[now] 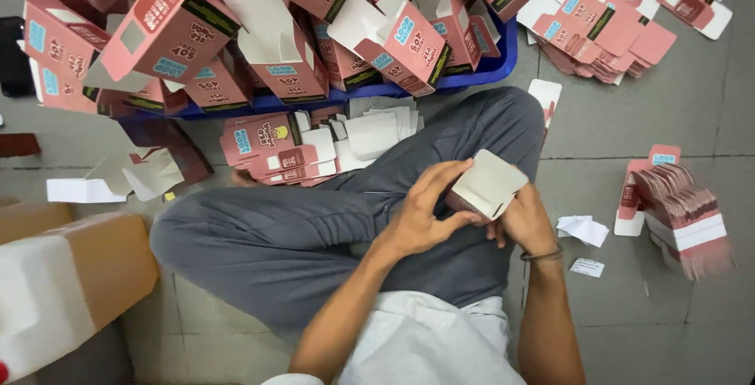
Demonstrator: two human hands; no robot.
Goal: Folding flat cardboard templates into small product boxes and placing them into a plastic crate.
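A person sits cross-legged on a grey tiled floor point(692, 70) in grey trousers point(314, 235), and both hands work over the lap on one small carton point(489, 184) whose white inside faces the camera. The left hand point(421, 216) lies against the carton's near left side, its fingers point(436, 176) stretched long and fairly flat along the card, the thumb tucked toward the lower edge. The right hand point(525, 224), with a thin bangle point(541, 256) at the wrist, cups the carton from below and behind, fingers curled around it; how tightly they close cannot be told, since the card hides the tips. The carton sits tilted, raised just above the right knee, touching both hands. Just beyond the knees stands a blue tray point(480, 70) heaped with made-up pink cartons point(275, 39), some with white flaps standing open. Between the tray and the legs lies a loose spread of flat pink blanks point(275, 149). To the person's right a tall stack of flat blanks point(680, 212) rests on the floor, with a crumpled white scrap point(583, 229) near it. Another fan of blanks point(605, 27) lies farther off. A brown cardboard box point(71, 275) stands at the left.
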